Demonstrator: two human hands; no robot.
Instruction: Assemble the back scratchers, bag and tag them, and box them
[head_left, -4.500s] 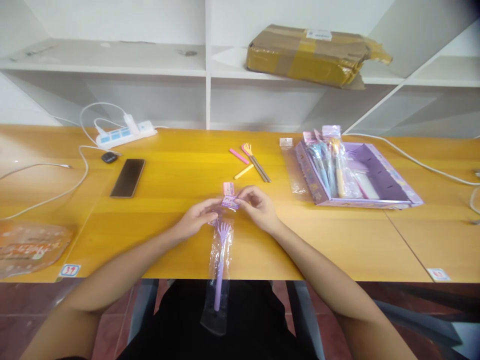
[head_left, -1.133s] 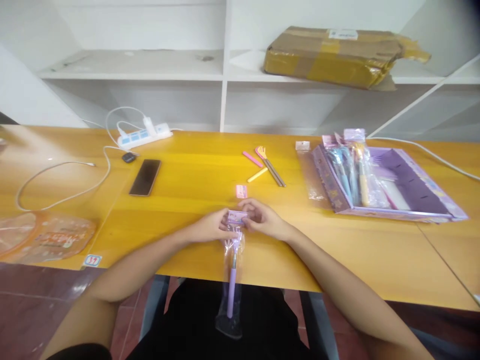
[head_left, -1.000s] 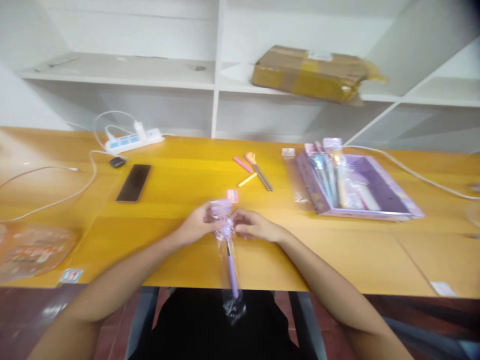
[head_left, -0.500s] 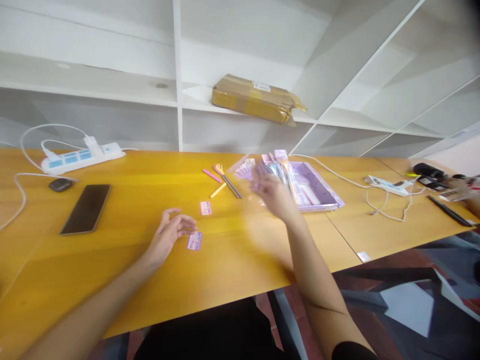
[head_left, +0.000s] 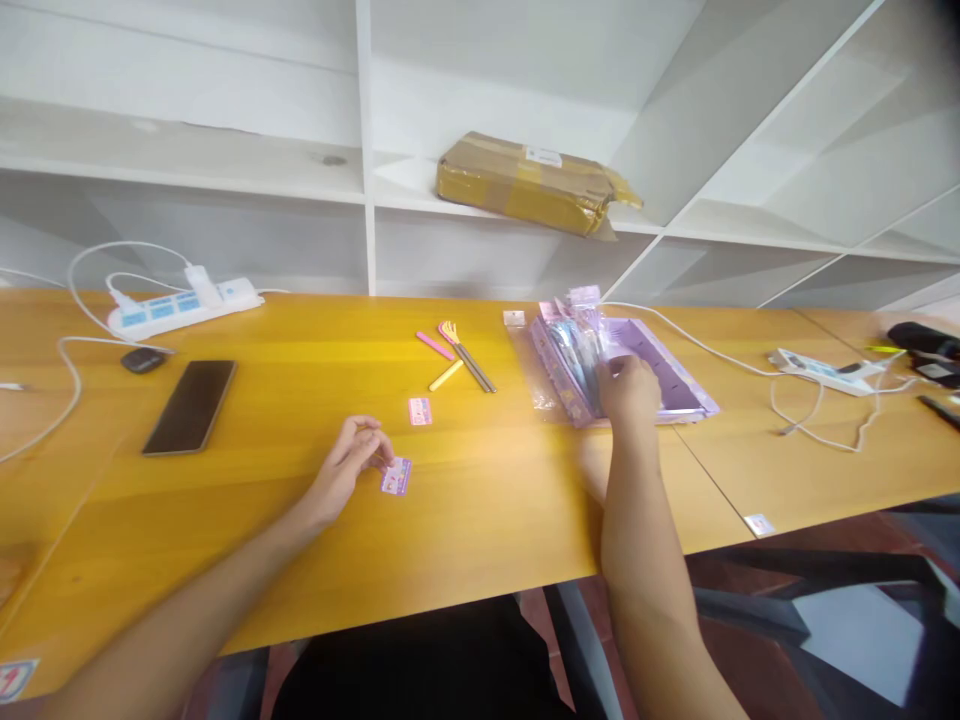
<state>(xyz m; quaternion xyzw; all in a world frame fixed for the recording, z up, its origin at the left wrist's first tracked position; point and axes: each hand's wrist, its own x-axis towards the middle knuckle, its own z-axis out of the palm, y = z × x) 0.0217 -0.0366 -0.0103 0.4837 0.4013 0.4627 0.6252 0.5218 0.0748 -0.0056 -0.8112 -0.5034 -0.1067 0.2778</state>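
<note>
My left hand (head_left: 356, 460) rests on the table with loosely curled fingers. Its fingertips touch the upper left edge of a small purple printed card (head_left: 396, 477) lying flat. My right hand (head_left: 631, 392) reaches into a purple tray (head_left: 679, 385), fingers bent beside several clear-wrapped packets (head_left: 574, 345); what they grip is hidden. A clear plastic bag (head_left: 536, 365) lies flat along the tray's left side. Beyond the left hand are a pink printed card (head_left: 421, 411), a pink stick (head_left: 435, 346), a yellow stick (head_left: 446, 375) and grey-handled sticks (head_left: 474, 366) with a pink and yellow end.
At the left lie a phone (head_left: 190, 407), a small black device (head_left: 143, 360) and a white power strip (head_left: 184, 307) with cables. Another power strip (head_left: 825, 372) stands at the right. A taped cardboard box (head_left: 532, 182) sits on the white shelf behind.
My right hand has moved right into the tray; the clear bag it held lies beside the tray. My left hand stays by the purple card. The view has shifted slightly.
</note>
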